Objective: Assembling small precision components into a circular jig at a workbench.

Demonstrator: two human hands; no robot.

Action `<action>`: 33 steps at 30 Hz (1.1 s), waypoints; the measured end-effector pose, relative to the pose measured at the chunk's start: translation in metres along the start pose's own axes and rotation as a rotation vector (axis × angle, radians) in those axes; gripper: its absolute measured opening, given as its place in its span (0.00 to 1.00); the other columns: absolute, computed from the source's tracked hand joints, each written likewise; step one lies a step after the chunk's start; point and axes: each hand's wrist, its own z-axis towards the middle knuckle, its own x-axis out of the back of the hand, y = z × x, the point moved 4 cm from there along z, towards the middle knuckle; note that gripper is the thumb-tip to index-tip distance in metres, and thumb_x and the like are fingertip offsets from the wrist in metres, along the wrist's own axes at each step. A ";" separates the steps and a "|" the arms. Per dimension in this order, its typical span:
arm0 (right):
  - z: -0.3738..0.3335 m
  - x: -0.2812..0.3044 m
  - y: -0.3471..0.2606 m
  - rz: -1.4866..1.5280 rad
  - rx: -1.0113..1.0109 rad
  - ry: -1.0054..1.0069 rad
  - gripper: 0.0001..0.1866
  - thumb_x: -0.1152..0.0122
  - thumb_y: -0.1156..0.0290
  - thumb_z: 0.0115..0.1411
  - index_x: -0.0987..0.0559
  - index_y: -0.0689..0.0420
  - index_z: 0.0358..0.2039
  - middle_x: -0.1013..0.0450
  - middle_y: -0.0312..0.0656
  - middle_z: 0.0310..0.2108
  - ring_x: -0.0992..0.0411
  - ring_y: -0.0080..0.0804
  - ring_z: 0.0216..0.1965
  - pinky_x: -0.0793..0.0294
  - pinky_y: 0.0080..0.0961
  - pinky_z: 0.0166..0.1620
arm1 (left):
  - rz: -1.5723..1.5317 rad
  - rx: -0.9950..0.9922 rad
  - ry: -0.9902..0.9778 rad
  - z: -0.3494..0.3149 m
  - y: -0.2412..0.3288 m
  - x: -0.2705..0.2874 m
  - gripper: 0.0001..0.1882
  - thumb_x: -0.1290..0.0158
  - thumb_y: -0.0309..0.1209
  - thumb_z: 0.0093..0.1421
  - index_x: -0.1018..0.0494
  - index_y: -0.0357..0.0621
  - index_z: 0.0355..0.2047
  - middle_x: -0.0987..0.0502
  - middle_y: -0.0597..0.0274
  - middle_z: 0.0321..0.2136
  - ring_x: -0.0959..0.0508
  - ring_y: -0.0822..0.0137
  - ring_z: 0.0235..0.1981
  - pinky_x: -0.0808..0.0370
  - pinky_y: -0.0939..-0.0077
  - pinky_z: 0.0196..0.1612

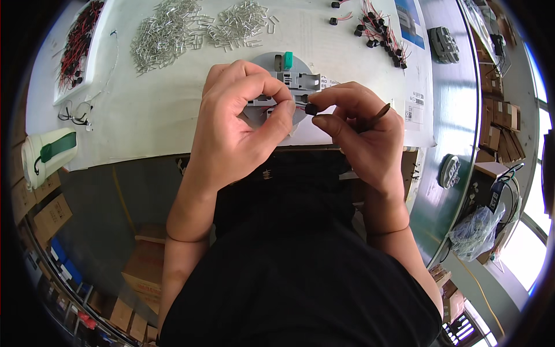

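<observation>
Between the thumb and forefinger of my right hand (pixel 364 130) is a small black buzzer (pixel 311 109) with thin wires. A thin brown, pointed stick (pixel 383 111) pokes out from the curled fingers of the same hand. My left hand (pixel 240 110) is pinched at the wires (pixel 299 106), just left of the buzzer; its fingertips partly hide them. Under both hands lies a round grey plastic housing (pixel 267 60) with moulded slots and a green block (pixel 288 59) at its far edge. My left hand covers much of the housing.
Loose metal U-shaped pins (pixel 167 34) lie heaped at the far left of the white table (pixel 324 52). More wired buzzers (pixel 378 29) are scattered at the far right. A white tray (pixel 95 49) of wired parts stands left. Grey housings (pixel 444 45) sit on the right-hand surface.
</observation>
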 end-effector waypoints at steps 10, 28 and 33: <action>-0.004 0.001 0.003 0.202 -0.151 0.015 0.14 0.28 0.83 0.63 0.17 0.65 0.49 0.19 0.34 0.40 0.31 0.11 0.31 0.33 0.11 0.30 | -0.042 -0.107 -0.011 0.003 0.020 -0.003 0.06 0.34 0.20 0.58 0.16 0.39 0.36 0.17 0.61 0.35 0.20 0.63 0.39 0.24 0.71 0.44; 0.009 0.008 -0.006 -0.112 0.178 0.039 0.09 0.27 0.83 0.60 0.14 0.63 0.41 0.20 0.41 0.45 0.25 0.19 0.33 0.27 0.17 0.33 | -0.128 0.081 -0.081 0.001 0.005 0.005 0.04 0.32 0.25 0.59 0.17 0.40 0.32 0.17 0.61 0.32 0.20 0.59 0.42 0.25 0.67 0.49; 0.016 0.007 -0.002 -0.355 0.238 0.038 0.09 0.28 0.83 0.58 0.13 0.60 0.40 0.19 0.41 0.44 0.21 0.26 0.31 0.24 0.23 0.34 | 0.249 -0.041 -0.019 0.006 -0.004 -0.006 0.06 0.31 0.29 0.57 0.17 0.41 0.32 0.19 0.56 0.47 0.25 0.52 0.55 0.28 0.61 0.59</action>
